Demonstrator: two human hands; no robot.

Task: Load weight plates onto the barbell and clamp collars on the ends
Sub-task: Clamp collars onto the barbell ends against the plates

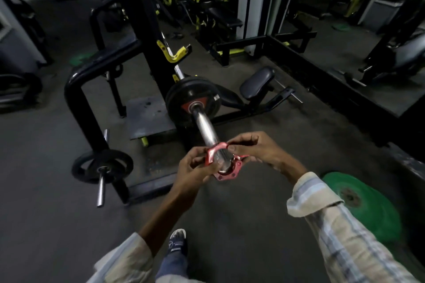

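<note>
The barbell's chrome sleeve (203, 125) points toward me from a black rack. Black weight plates (181, 99) with a red mark sit on it, far up the sleeve. A red clamp collar (226, 173) rings the very tip of the sleeve. Its lever arm (217, 147) stands swung up. My left hand (195, 166) grips the collar's left side. On the other side, my right hand (255, 148) pinches the lever's end between thumb and fingers.
A green plate (368, 204) lies on the floor at my right. A black plate (102, 165) hangs on a storage peg at the left. A padded seat (256, 82) and machine frames stand behind the rack. My shoe (177, 242) is below the hands.
</note>
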